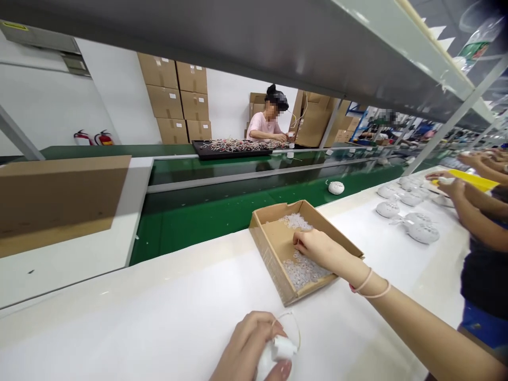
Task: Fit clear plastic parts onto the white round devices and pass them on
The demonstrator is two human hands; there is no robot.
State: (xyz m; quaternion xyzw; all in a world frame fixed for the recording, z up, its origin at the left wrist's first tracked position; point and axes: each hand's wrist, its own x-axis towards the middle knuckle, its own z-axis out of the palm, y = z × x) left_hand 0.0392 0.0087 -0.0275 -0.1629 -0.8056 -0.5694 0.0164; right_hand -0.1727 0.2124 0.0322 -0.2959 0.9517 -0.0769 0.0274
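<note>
Stacked cartons (pixel 172 100), labels (pixel 161 64) unreadable — hands (pixel 317 248) near clear rings (pixel 304 270)

No writing can be read anywhere. The labels on the stacked cartons (pixel 177 95) at eleven o'clock are too small to make out. So are the yellow strip (pixel 14 26) on the grey wall unit (pixel 39 38) at ten o'clock, the markings on the red fire extinguishers (pixel 95 138) at nine o'clock, and the green label (pixel 472 51) on the plastic bottle (pixel 478 37) at one o'clock.
</note>
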